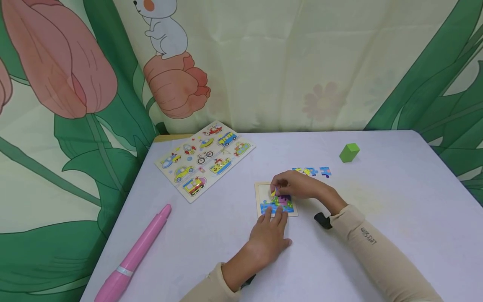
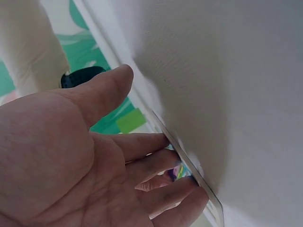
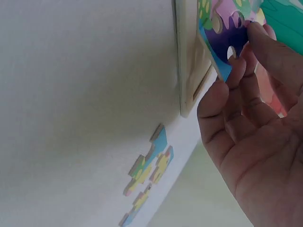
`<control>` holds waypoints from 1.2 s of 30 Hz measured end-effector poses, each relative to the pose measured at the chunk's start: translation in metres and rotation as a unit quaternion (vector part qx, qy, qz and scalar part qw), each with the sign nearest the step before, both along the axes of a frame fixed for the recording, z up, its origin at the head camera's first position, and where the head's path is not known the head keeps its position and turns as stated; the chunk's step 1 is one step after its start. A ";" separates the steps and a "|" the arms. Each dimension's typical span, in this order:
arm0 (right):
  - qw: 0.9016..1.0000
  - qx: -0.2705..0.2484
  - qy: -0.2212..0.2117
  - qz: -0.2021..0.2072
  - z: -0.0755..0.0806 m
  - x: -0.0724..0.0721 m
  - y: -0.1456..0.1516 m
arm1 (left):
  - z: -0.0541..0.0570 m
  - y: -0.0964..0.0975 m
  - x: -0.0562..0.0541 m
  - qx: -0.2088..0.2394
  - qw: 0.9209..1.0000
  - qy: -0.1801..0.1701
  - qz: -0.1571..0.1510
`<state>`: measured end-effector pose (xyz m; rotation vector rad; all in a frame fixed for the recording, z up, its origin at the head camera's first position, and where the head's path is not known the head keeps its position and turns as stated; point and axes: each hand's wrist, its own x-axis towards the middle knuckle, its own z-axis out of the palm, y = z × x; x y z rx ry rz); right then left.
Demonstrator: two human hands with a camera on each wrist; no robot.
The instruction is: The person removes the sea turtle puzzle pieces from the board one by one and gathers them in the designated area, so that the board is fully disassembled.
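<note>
A small square jigsaw puzzle in a wooden frame [image 1: 258, 200] lies mid-table, its lower part filled with blue, green, pink and purple pieces. My right hand [image 1: 299, 185] is over its upper right and pinches a puzzle piece [image 3: 227, 40] between thumb and fingers. That piece is tilted up beside the frame's rim in the right wrist view, showing purple with a blue edge. My left hand [image 1: 268, 240] rests its outstretched fingertips on the near side of the puzzle. Loose puzzle pieces [image 1: 325, 171] lie just beyond my right hand, which partly covers them.
A vehicle puzzle board [image 1: 211, 157] lies at the back left. The long pink pen-shaped thing [image 1: 141, 243] stretches along the left side. Toward the back right stands a green block [image 1: 349, 152]. A patterned curtain [image 1: 264, 84] hangs behind the table.
</note>
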<state>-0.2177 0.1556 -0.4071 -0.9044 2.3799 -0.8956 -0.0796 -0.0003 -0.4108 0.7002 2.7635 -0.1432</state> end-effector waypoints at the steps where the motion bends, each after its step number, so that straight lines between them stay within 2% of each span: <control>1: 1.000 0.001 0.002 -0.002 0.000 0.000 0.000 | 0.000 0.000 0.000 0.000 1.000 0.000 0.000; 11: 1.000 0.006 0.023 -0.013 -0.006 0.002 -0.001 | 0.000 -0.001 -0.001 0.009 1.000 -0.012 -0.001; 26: 0.998 0.026 0.049 -0.025 -0.006 0.003 -0.007 | 0.001 -0.002 -0.001 0.006 1.000 -0.002 -0.003; 36: 0.998 0.011 0.060 -0.023 -0.004 0.007 -0.007 | 0.002 -0.001 -0.001 0.005 1.000 0.003 -0.005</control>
